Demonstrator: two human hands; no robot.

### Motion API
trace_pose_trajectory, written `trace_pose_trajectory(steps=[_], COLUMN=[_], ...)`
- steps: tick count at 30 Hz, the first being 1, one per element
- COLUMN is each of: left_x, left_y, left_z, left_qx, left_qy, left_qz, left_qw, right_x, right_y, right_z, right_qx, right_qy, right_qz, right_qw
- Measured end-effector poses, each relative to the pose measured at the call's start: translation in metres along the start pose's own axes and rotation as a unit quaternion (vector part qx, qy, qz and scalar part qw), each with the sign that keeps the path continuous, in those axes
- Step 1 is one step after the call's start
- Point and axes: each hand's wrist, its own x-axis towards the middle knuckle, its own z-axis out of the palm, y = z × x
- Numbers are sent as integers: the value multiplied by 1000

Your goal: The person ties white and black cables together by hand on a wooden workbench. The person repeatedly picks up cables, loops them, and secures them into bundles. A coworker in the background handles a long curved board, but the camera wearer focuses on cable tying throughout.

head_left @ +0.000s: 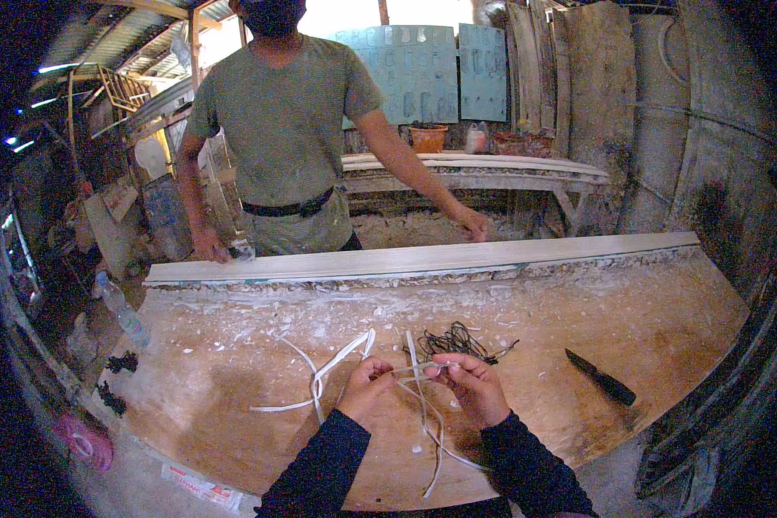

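Pinching a thin, pale, flat strip [416,371] in a thumb-and-finger grip, the left hand [369,390] and the right hand [476,388] hold it between them over the brown, white-flecked wooden tabletop [561,363]. A tangled bundle of thin black cords [459,341] lies just beyond the right hand; loose flat white strips [319,377] lie leftward, a black knife [602,377] rightward.

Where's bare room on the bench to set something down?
Right: bench wood between black cords and black knife. Left: mostly bare between black clumps and white strips. Crowded: centre, with left hand, right hand, strips and cords close together; white debris lies along the long board.
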Motion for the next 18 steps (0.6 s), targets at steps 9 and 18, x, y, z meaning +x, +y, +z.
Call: trace_pose_trajectory(steps=[9,18], left_x=[-10,-27], left_y=[24,44], left_z=[1,10], left_qx=[-42,116], left_qy=[-9,-223], left_qz=[-30,42], left_qw=[999,967], right_x=[9,11], right_y=[5,12], right_z=[-23,-11], right_qx=[-247,-537], right_qy=[-29,87], right_qz=[-36,-140], right_qw=[968,827])
